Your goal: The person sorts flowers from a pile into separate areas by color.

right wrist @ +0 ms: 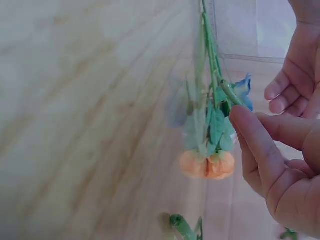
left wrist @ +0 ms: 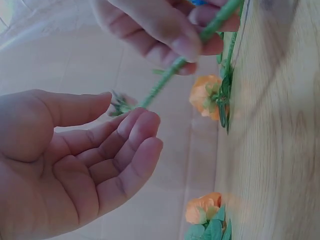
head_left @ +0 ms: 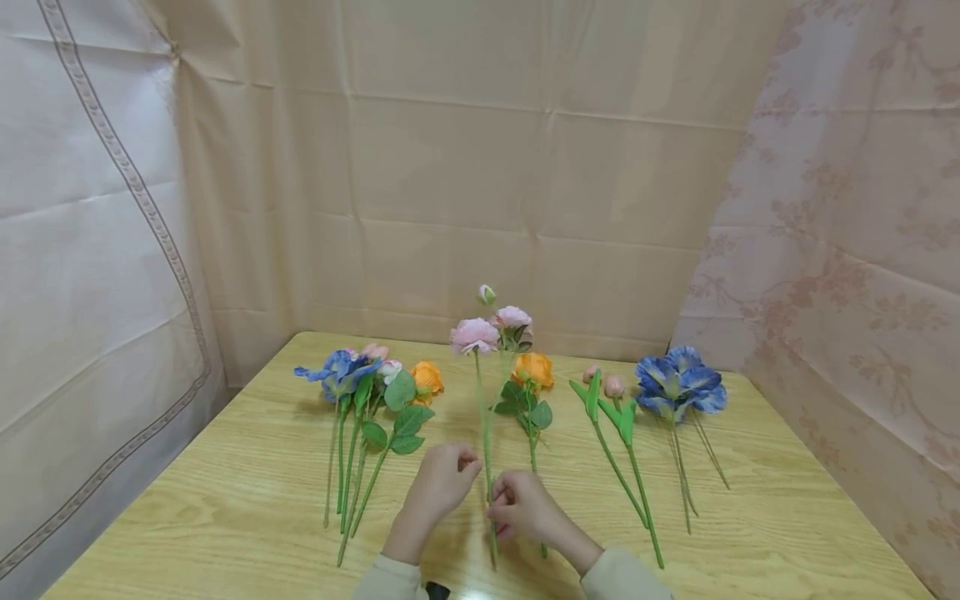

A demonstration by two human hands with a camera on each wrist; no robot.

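Nearest the camera, the right hand pinches the pink flower stem low down between thumb and fingertips, and the stem stands nearly upright off the wooden table, blooms at the top. The left hand sits just to its left, fingers relaxed and loosely curved, holding nothing, almost touching the stem. Farther back lie an orange rose, a bunch with a blue flower, pink buds and blue blooms.
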